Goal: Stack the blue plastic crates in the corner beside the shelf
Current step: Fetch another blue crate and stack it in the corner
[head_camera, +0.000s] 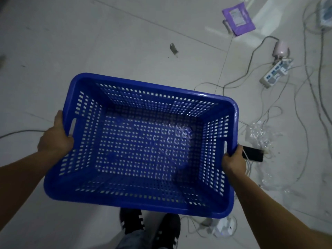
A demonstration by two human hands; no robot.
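A blue plastic crate (143, 141) with perforated walls and floor fills the middle of the head view, held off the floor with its open top facing me. My left hand (55, 139) grips its left rim by the handle slot. My right hand (233, 160) grips the right rim by the other handle slot. A bit of clear plastic film lies inside the crate. No shelf, corner or other crates are in view.
A pale tiled floor (125, 42) lies below. White cables (251, 72), a power strip (275, 72), a purple packet (238, 18), crumpled clear plastic (258, 133) and a black phone (253, 153) lie to the right. My dark shoes (150, 225) show under the crate.
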